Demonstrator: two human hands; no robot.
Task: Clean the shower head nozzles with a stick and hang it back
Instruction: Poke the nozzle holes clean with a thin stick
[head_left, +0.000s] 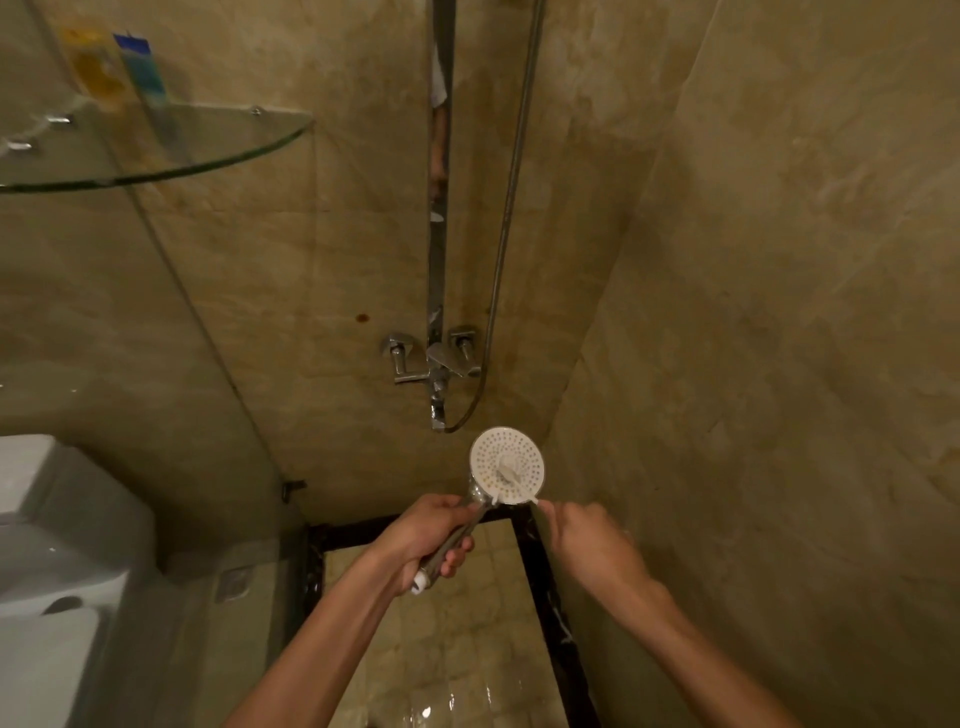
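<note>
The left hand (423, 540) has its fingers curled round the handle of the shower head (507, 465), low and just right of centre in the frame. It turns the white nozzle face up toward the camera, probably so the holes can be seen and reached. The right hand (592, 545) comes in from the lower right with fingertips pinched together at the face's lower right edge. A thin pale tip shows there, likely the stick (535, 501), though it is too small and blurred to be sure.

The head sits over the wet floor (441, 649), so anything picked out should drop there. The hose (511, 208) loops from the tap (439, 364) at centre up along the rail (440, 156), where I judge the head hangs afterwards. A glass shelf (156, 150) is upper left, a toilet (52, 545) lower left.
</note>
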